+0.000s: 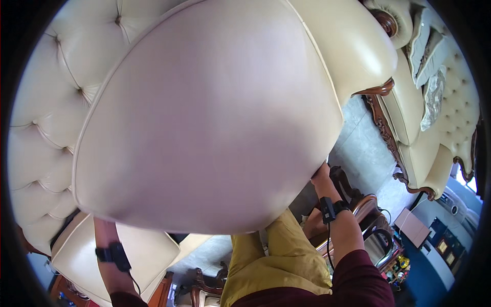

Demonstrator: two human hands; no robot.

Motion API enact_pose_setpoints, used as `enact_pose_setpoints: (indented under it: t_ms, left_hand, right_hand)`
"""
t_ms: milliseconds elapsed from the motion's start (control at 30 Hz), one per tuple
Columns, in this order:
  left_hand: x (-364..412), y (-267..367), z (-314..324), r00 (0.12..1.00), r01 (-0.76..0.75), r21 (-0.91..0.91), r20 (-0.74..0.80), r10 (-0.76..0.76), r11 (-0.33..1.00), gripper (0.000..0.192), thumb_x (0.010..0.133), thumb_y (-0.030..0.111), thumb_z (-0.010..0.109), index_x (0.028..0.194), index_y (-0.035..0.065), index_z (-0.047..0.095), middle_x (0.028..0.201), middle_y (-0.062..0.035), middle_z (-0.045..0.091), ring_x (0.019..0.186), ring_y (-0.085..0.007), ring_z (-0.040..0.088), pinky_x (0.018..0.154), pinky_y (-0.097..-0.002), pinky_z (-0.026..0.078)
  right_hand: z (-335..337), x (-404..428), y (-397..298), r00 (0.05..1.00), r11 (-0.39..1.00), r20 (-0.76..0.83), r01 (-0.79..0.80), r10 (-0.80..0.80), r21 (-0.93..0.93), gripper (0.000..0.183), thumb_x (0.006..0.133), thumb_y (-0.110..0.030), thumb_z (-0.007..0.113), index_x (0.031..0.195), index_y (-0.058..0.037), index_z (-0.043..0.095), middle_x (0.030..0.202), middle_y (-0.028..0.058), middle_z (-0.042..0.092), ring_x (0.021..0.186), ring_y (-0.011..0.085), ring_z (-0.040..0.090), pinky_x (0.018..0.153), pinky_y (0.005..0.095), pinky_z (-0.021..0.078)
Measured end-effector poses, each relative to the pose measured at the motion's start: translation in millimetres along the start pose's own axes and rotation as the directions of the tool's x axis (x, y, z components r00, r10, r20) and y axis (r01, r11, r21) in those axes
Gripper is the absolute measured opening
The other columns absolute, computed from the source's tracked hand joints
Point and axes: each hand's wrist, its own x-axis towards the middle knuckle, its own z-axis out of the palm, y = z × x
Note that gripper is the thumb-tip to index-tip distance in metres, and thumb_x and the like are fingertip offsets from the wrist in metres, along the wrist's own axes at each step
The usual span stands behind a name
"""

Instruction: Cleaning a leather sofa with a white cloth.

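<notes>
A large cream leather sofa seat cushion (207, 119) with piped edges fills the middle of the view, tilted up close to the camera. At its lower right edge, my right hand (321, 172) grips the cushion, the fingers partly hidden behind it. My left forearm (109, 245) runs up behind the cushion's lower left edge, which hides my left hand. Behind the cushion stand the button-tufted sofa back (42, 107) and a rounded sofa arm (353, 46). Another cream cushion (115, 257) lies below, at the lower left. A black device is strapped to each forearm.
A second tufted sofa (422, 130) with carved wooden trim and several throw pillows (433, 96) stands at the right. Grey tiled floor (356, 134) shows between the sofas. Carved wooden furniture (364, 211) is close by my right forearm, and another carved piece (209, 286) is near my legs.
</notes>
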Motion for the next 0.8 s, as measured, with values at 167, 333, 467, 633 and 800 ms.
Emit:
enact_pose_setpoints:
  t_ms: [167, 333, 467, 633, 800]
  left_hand:
    - [-123, 28, -59, 0.999, 0.037, 0.077, -0.004, -0.037, 0.996, 0.073, 0.082, 0.023, 0.073, 0.141, -0.0012, 0.038, 0.133, -0.0158, 0.053, 0.119, -0.0316, 0.054, 0.101, -0.0432, 0.043]
    - [-236, 86, -102, 0.995, 0.066, 0.148, 0.058, -0.075, 0.987, 0.075, 0.080, 0.022, 0.074, 0.141, -0.0021, 0.037, 0.133, -0.0157, 0.053, 0.120, -0.0314, 0.053, 0.101, -0.0433, 0.043]
    - [-307, 123, -133, 0.979, 0.057, 0.130, 0.189, -0.081, 0.990, 0.077, 0.079, 0.021, 0.075, 0.142, -0.0029, 0.036, 0.133, -0.0157, 0.052, 0.120, -0.0312, 0.053, 0.101, -0.0433, 0.043]
    - [-348, 78, -129, 0.915, 0.030, -0.007, 0.402, -0.025, 1.000, 0.080, 0.078, 0.019, 0.077, 0.142, -0.0039, 0.035, 0.134, -0.0157, 0.052, 0.121, -0.0311, 0.053, 0.101, -0.0434, 0.042]
    - [-322, -50, -107, 0.932, 0.226, -0.102, 0.311, -0.185, 0.969, 0.072, 0.088, 0.031, 0.069, 0.144, -0.0005, 0.035, 0.138, -0.0101, 0.048, 0.121, -0.0243, 0.048, 0.101, -0.0392, 0.041]
  right_hand:
    - [44, -37, 23, 0.997, 0.999, -0.057, -0.047, 0.046, -0.010, 0.054, 0.100, -0.041, 0.042, 0.135, -0.0005, 0.044, 0.123, 0.0163, 0.059, 0.109, 0.0307, 0.061, 0.089, 0.0457, 0.0530]
    - [121, -58, 71, 0.991, 0.983, -0.009, -0.130, 0.130, -0.130, 0.055, 0.101, -0.044, 0.037, 0.135, -0.0010, 0.044, 0.118, 0.0152, 0.061, 0.107, 0.0293, 0.061, 0.088, 0.0439, 0.0539]
    - [189, -83, 133, 0.976, 0.931, 0.204, 0.003, 0.077, -0.365, 0.056, 0.101, -0.045, 0.037, 0.134, -0.0007, 0.044, 0.116, 0.0160, 0.061, 0.105, 0.0294, 0.061, 0.088, 0.0447, 0.0521]
    - [279, -160, 211, 0.871, 0.409, 0.484, 0.413, 0.086, -0.814, 0.055, 0.100, -0.041, 0.041, 0.133, 0.0041, 0.045, 0.119, 0.0218, 0.059, 0.113, 0.0326, 0.056, 0.098, 0.0408, 0.0428]
    - [330, -221, 232, 0.729, 0.353, 0.682, 0.624, 0.059, -0.697, 0.052, 0.101, -0.035, 0.041, 0.132, 0.0067, 0.045, 0.129, 0.0329, 0.049, 0.123, 0.0464, 0.046, 0.108, 0.0435, 0.0327]
